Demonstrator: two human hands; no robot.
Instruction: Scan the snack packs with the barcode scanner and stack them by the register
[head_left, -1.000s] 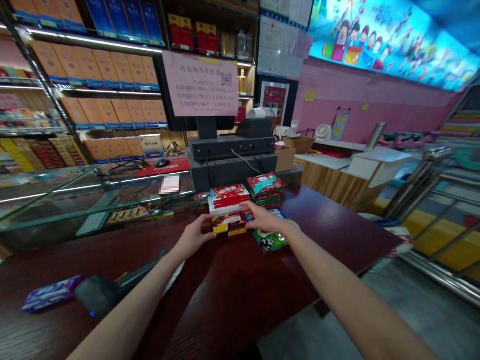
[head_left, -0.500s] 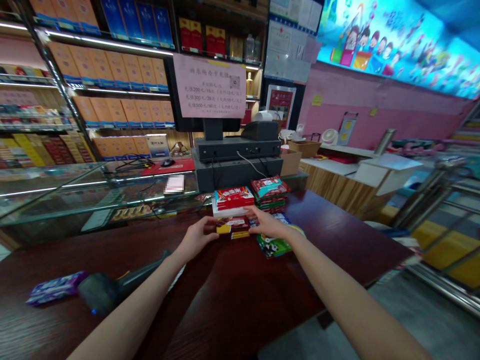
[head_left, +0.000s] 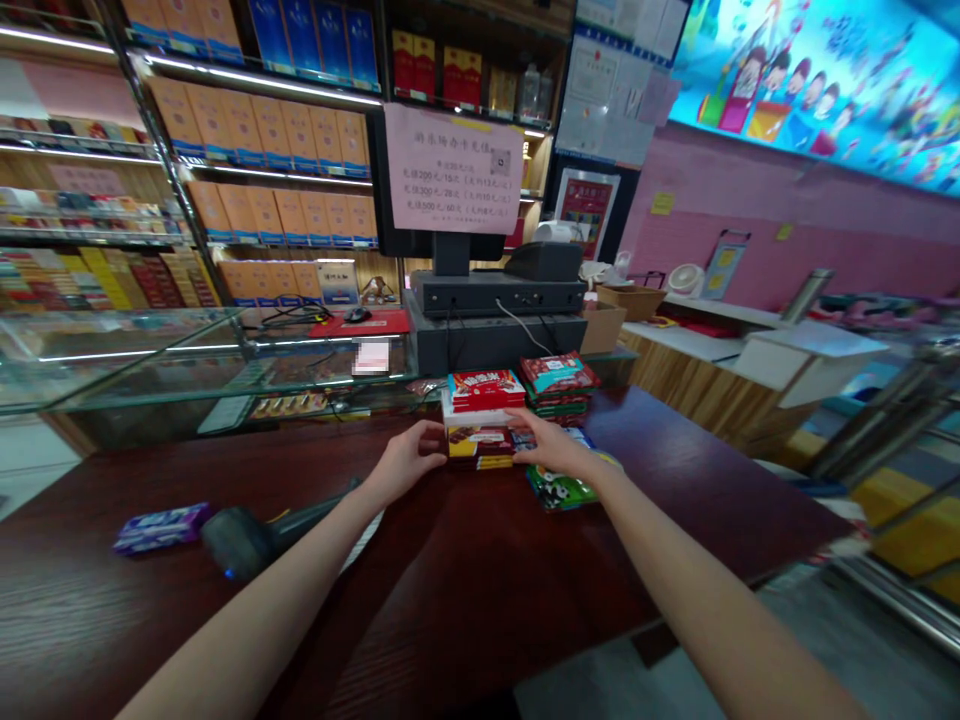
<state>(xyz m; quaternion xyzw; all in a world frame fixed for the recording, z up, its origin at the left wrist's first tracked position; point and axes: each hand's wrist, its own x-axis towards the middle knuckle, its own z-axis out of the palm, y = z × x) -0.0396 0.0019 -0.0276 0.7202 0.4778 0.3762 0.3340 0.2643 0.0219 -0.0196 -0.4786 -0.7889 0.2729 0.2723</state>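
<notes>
A stack of flat snack packs [head_left: 484, 412], red pack on top, stands on the dark wooden counter [head_left: 465, 560] in front of the till. My left hand [head_left: 409, 462] presses its fingers against the stack's left side. My right hand [head_left: 551, 450] grips the stack's right side, its fingers curled round the lower packs. Under my right wrist lies a green panda-print pack [head_left: 564, 490]. A second stack topped by a red and teal pack [head_left: 559, 385] stands just to the right of the first.
A black barcode scanner [head_left: 238, 540] and a purple pack [head_left: 159, 528] lie at the counter's left. Behind stand the till [head_left: 495, 300] with a pink notice, a glass display case [head_left: 150, 370], and shelves of cartons. A metal gate is at right.
The view has shifted, so everything sits further right in the frame. Both hands have closed in on the sides of the stack, and the lower packs now line up more squarely under it.
</notes>
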